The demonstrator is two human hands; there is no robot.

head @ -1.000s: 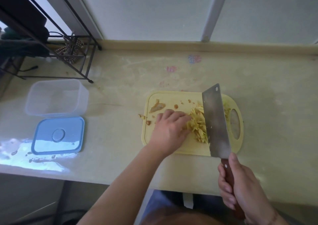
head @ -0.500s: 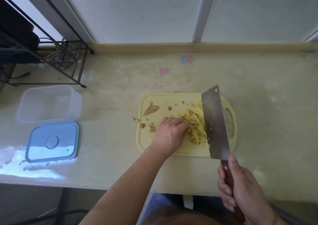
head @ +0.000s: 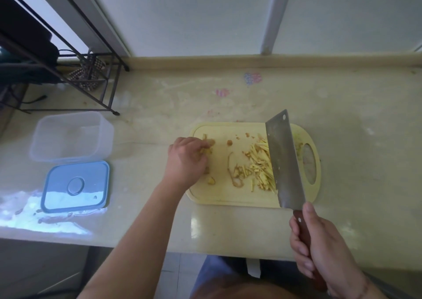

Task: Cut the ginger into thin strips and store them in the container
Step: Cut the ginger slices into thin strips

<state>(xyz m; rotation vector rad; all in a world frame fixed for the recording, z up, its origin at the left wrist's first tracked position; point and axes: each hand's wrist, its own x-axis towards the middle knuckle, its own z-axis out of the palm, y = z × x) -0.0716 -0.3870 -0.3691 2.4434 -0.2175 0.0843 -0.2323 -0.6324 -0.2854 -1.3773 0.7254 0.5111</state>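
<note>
ginger strips (head: 260,163) on board (head: 219,198); container (head: 70,136) left

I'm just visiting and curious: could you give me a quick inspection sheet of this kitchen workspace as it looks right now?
Surface: pale counter, stained, with small coloured marks near the back.
Job's things: ginger strips heaped on the yellow cutting board against the cleaver; clear container open, no strips visible inside; its blue lid lies beside it.
Clutter: peel scraps on the board.
Hands: left hand with curled fingers over scraps at the board's left end; right hand grips the cleaver handle.
Cables: a dark cord under the wire rack.
Surroundings: frosted window panels behind the counter.
</note>
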